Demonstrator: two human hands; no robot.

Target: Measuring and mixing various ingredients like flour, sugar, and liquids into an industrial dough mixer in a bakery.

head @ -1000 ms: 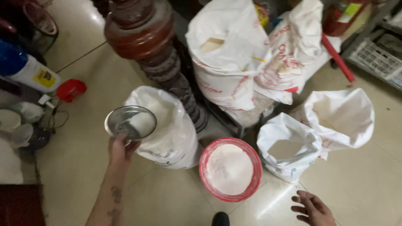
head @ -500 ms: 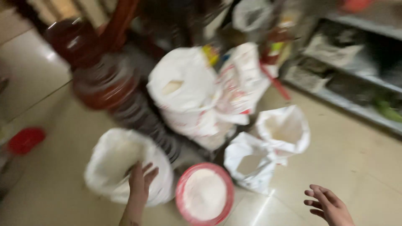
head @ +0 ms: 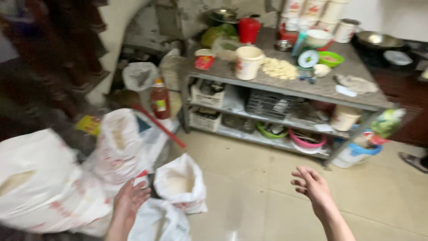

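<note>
My left hand [head: 129, 199] hangs empty with fingers spread, just in front of several white sacks. It is nearest a small open white sack [head: 180, 184] of pale grain and a crumpled white bag [head: 158, 221] below it. A big white sack [head: 42, 187] lies to its left, and another white sack with red print [head: 118, 140] stands behind. My right hand [head: 312, 187] is open and empty over the bare tiled floor, fingers loosely curled, touching nothing.
A metal table [head: 290, 87] with shelves stands ahead, crowded with a cream mug [head: 248, 61], red jar [head: 248, 30], green bowl [head: 331, 58] and tubs. A bottle [head: 160, 99] and a red-handled broom [head: 156, 122] sit left of it. Dark wooden furniture [head: 44, 67] is at left.
The view has swung up and to the right, from the sacks and red basin to the table. My left hand no longer holds the metal bowl. Both hands stay open.
</note>
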